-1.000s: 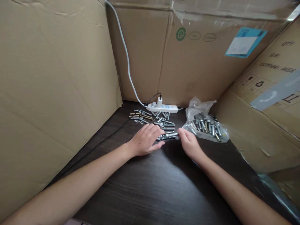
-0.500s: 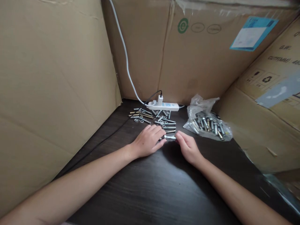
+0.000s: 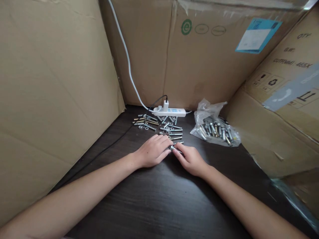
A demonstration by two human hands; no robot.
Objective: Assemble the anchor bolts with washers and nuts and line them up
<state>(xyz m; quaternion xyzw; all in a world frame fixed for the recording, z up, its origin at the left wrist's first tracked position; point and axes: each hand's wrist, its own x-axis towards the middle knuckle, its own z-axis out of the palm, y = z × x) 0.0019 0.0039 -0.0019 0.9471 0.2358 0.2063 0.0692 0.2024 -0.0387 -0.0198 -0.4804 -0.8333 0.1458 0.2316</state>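
In the head view, your left hand (image 3: 153, 151) has its fingers curled and thumb closed in on one end of a metal bolt (image 3: 172, 148), while your right hand (image 3: 191, 160) pinches it from the other side. The bolt sits between your fingertips, above the dark tabletop (image 3: 149, 202) – just beyond lie loose bolts (image 3: 177, 134), near a white power strip (image 3: 176, 113); a clear plastic bag (image 3: 211, 108) of bolts sits to the right.

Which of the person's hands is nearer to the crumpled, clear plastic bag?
Right. The bare right hand is in front of the clear plastic bag and to its left; the bare left hand is farther off on that same side.
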